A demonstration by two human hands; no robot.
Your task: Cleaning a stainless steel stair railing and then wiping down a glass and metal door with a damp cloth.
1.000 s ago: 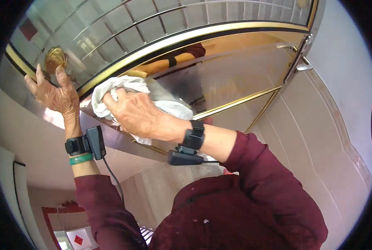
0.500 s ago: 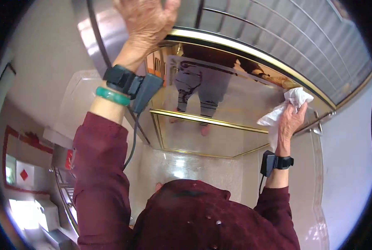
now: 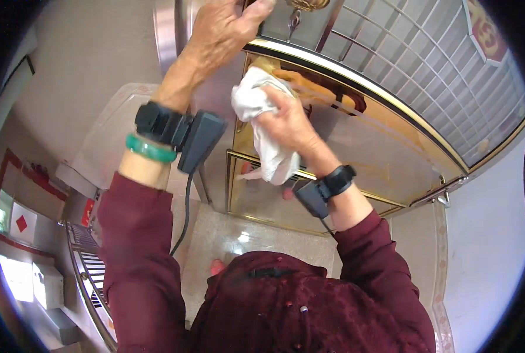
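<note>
The left hand [image 3: 224, 29] reaches up high, arm stretched out, and its fingers curl around the edge of the shiny metal door [image 3: 356, 135] just by the gold knob [image 3: 307, 5]. The right hand [image 3: 286, 120] is bent up in front of the chest and squeezes a white cloth [image 3: 262, 129] tight. The cloth is bunched in that hand, pressed flat on the door's gold panel, with its loose end hanging down below the hand.
</note>
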